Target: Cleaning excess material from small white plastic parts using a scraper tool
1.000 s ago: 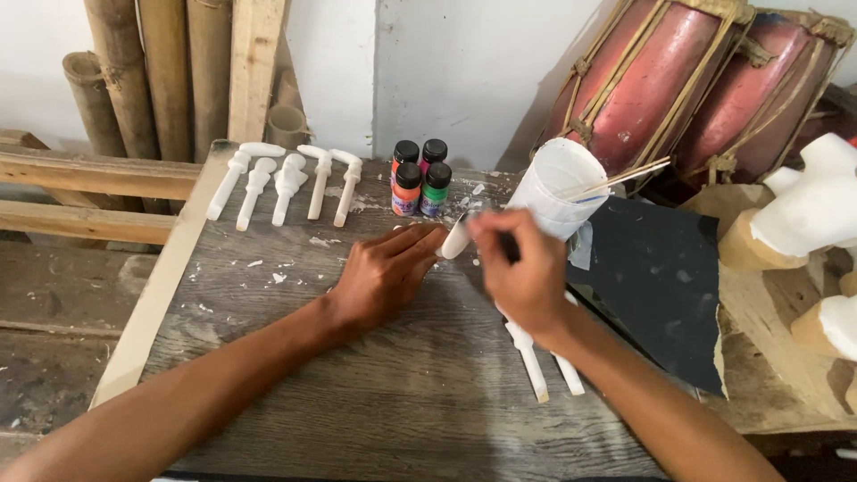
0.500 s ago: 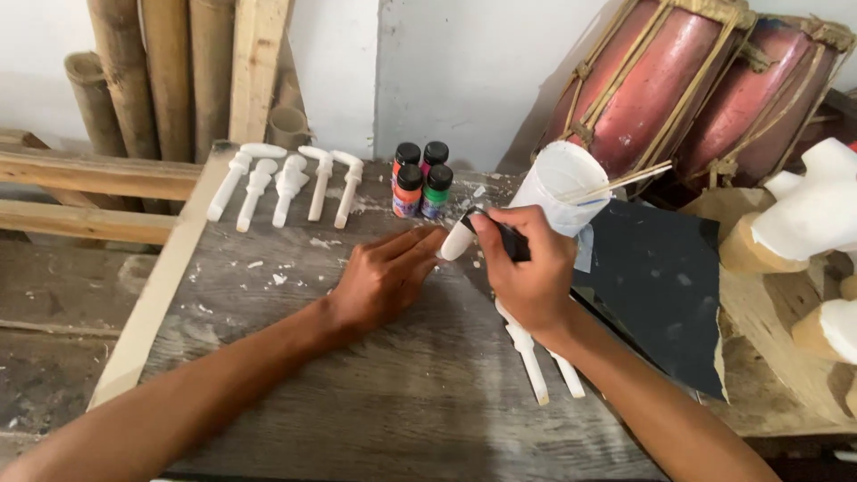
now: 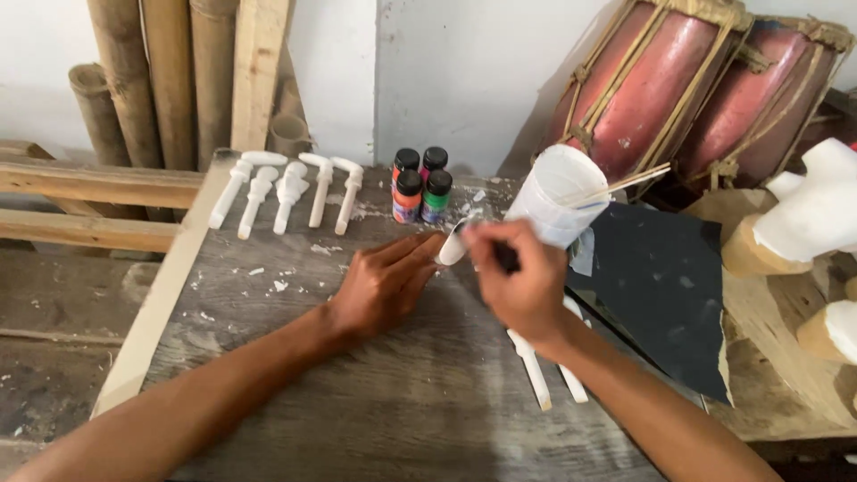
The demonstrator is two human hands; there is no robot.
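Lying across the middle of the weathered wooden table (image 3: 357,419), both forearms are seen to meet near its far half, where a small white carved piece (image 3: 452,247) is held between the two hands. Open board is left in the near left part of the table, while the left edge is bounded by a pale wooden strip (image 3: 152,312) and the right side is covered by a dark sheet (image 3: 661,286) that runs to the right edge. Five white carved pieces (image 3: 286,192) are laid in a row at the far left, four small paint bottles (image 3: 421,183) are grouped just right of them, and two more white sticks (image 3: 544,379) are seen beneath the right wrist. One translucent plastic cup (image 3: 558,192) with thin sticks in it stands just beyond the right hand. Two red drums (image 3: 705,89) are leaned against the far wall, and bamboo poles (image 3: 152,71) are stood at the far left. The left hand (image 3: 384,286) is laid low and palm down, its fingertips pressed against the small piece, so that it is steadied rather than enclosed. The right hand (image 3: 518,277) is curled over, knuckles up, and is clenched on a dark slim tool (image 3: 505,259) whose tip is hidden at the piece.
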